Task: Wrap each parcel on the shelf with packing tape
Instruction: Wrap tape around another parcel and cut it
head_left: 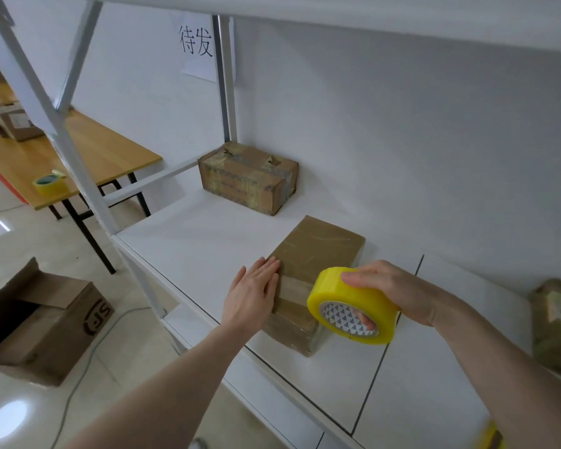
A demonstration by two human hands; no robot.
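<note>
A flat brown parcel [314, 254] lies on the white shelf [208, 251], its near end close to the shelf's front edge. My left hand [253, 291] presses flat on the parcel's left side, fingers straight. My right hand [392, 288] grips a yellow roll of packing tape [347, 296] just above the parcel's right edge, with fingers through the core. A strip of tape runs across the parcel between my two hands. A second brown parcel [248, 178], covered in tape, stands at the back left of the shelf. A third parcel [556, 322] sits at the right edge.
A wooden table [88, 157] on the left carries another yellow tape roll [50, 184] and a box [17, 123]. An open cardboard carton [39, 322] sits on the floor at lower left. White shelf posts [68, 150] rise on the left. A paper sign [196, 43] hangs on the wall.
</note>
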